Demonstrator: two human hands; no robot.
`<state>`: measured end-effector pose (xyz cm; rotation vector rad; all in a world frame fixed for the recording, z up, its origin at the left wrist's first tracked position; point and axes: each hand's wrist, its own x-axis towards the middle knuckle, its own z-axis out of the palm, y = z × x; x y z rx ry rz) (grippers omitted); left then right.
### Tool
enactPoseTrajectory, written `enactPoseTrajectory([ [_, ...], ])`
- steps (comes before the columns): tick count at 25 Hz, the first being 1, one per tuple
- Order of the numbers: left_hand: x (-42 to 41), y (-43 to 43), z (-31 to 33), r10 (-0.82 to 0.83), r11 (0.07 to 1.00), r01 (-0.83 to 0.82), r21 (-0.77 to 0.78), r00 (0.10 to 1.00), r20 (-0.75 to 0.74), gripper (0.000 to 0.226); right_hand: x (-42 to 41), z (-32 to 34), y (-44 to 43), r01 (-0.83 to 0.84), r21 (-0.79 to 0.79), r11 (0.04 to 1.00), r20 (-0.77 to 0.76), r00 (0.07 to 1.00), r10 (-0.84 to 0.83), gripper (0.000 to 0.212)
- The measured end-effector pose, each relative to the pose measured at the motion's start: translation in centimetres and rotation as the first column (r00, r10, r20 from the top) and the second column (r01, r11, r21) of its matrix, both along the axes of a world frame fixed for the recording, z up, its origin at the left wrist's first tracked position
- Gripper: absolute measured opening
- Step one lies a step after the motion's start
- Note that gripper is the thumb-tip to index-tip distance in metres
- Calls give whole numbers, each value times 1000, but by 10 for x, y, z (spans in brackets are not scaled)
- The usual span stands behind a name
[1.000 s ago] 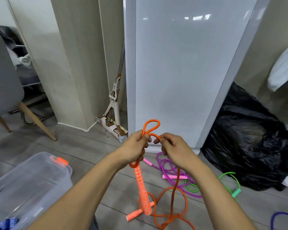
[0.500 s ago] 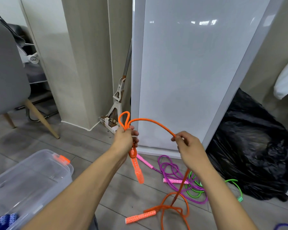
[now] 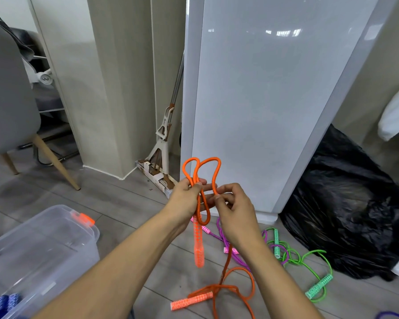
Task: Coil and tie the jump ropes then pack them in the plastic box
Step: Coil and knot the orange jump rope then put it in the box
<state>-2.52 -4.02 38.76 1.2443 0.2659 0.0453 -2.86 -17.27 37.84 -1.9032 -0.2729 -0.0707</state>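
Pinching the orange rope (image 3: pixel 213 171), your right hand (image 3: pixel 235 210) just gave your gripping left hand (image 3: pixel 187 199) a second loop: coiling progresses.

The orange rope (image 3: pixel 217 171) has an orange handle (image 3: pixel 198 245) netted with white diamonds. The purple rope (image 3: pixel 219 230) has pink grips; the green rope (image 3: pixel 318 251), mint patterned ones. The clear box (image 3: pixel 55 238) has an orange latch (image 3: pixel 83 219). Black bag (image 3: pixel 355 203), grey plank floor (image 3: pixel 124 203).

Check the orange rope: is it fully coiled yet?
Partly coiled. The left hand grips two loops of the orange rope, the right hand pinches it, and the rest lies loose on the floor with one handle.
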Motion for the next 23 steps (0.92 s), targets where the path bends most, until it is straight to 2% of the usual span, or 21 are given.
enactPoseTrajectory([
  [5,-5,-8,-3,-95,988,97,119,995,-16,25,-2,-2,-1,56,-16,998,16,998,-56,9],
  [9,-6,-5,-5,-146,966,149,210,989,-30,23,-3,-4,-2,60,-97,993,20,998,-58,9],
  [12,-2,-5,-3,-66,950,67,306,998,-15,20,-3,0,0,26,-103,994,32,999,-23,8],
  [13,1,-5,-3,-19,963,17,268,1000,5,19,-3,2,1,2,-115,993,18,1000,0,7],
  [15,7,0,1,102,992,-104,68,994,37,17,-1,5,-1,-78,-160,984,-50,996,71,8],
  [17,15,13,4,255,957,-248,-149,966,31,14,1,5,-7,-203,-175,963,-170,970,174,18],
  [19,22,29,3,368,888,-357,-290,930,-20,14,4,4,-18,-332,-162,929,-286,917,277,26],
  [21,26,42,1,421,844,-415,-341,905,-58,19,9,4,-28,-412,-176,894,-351,875,334,31],
  [23,27,49,0,459,831,-455,-321,886,-68,24,15,4,-40,-453,-197,870,-413,843,345,33],
])
